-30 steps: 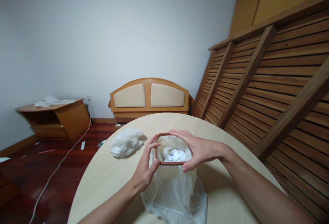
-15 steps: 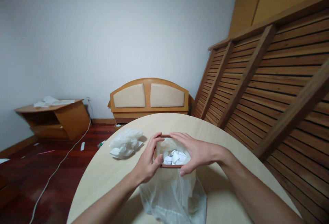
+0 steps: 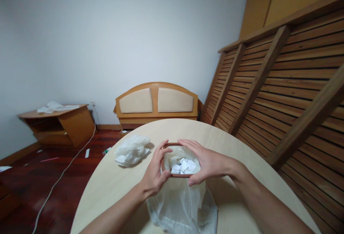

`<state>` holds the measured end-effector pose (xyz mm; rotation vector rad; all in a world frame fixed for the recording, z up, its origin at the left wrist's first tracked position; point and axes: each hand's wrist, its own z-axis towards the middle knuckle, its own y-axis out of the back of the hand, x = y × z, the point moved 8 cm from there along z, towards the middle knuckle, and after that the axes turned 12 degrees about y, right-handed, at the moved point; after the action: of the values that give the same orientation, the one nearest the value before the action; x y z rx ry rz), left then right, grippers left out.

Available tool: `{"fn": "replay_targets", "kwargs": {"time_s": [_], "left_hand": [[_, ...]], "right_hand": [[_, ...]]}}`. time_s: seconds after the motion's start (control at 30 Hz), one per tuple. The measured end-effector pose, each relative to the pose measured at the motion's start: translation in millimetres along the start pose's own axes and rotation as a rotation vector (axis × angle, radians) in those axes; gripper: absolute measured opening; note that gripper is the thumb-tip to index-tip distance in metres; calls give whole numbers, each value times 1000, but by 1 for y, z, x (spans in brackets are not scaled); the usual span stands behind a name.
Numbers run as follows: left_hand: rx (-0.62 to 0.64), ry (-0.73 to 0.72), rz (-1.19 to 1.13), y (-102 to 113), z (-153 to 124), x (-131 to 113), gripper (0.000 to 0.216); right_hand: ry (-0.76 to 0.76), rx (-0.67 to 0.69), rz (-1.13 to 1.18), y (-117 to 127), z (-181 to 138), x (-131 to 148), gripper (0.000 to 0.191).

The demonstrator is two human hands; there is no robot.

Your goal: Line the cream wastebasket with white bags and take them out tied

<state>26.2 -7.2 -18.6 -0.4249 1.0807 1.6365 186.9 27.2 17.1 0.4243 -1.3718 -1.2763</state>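
Observation:
A small bin stands on the round pale table (image 3: 107,187), lined with a clear plastic bag (image 3: 182,205) that drapes down its outside. A brown ring (image 3: 177,175) sits around the bin's top. Crumpled white paper (image 3: 184,166) lies inside. My left hand (image 3: 156,171) grips the ring's left side, thumb over the rim. My right hand (image 3: 206,162) curls over the ring's right and far side. Both hands press on the ring.
A crumpled white plastic bag (image 3: 131,149) lies on the table left of the bin. Beyond the table stand a padded headboard (image 3: 157,103), a low wooden cabinet (image 3: 61,124) and a slatted bed frame (image 3: 282,94) leaning at right. A cable (image 3: 61,173) runs across the red floor.
Both hands have closed in tighter around the ring, which now sits slightly lower on the bin. The left thumb has come over the rim.

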Motion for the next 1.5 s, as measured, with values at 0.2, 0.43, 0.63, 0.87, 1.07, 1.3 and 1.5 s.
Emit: {"fn": "replay_targets", "kwargs": {"time_s": [0.2, 0.43, 0.63, 0.87, 1.07, 1.3, 1.5], "left_hand": [[56, -64, 130, -3, -3, -11, 28], [-272, 19, 88, 22, 56, 0, 27], [-597, 112, 375, 87, 140, 32, 25], [-665, 285, 598, 130, 145, 102, 29], [-604, 370, 759, 139, 120, 130, 30], [-510, 461, 878, 140, 120, 130, 43], [-544, 626, 927, 154, 97, 119, 69]], "right_hand": [[-21, -226, 102, -2, -28, -31, 133], [-208, -425, 175, -30, -70, -94, 110], [-381, -438, 144, -49, -89, -124, 81], [-420, -325, 38, -60, -92, -138, 77], [-440, -277, 17, -59, -90, -138, 76], [-450, -231, -27, -59, -87, -138, 75], [-450, -192, -63, -62, -85, -135, 74]]}}
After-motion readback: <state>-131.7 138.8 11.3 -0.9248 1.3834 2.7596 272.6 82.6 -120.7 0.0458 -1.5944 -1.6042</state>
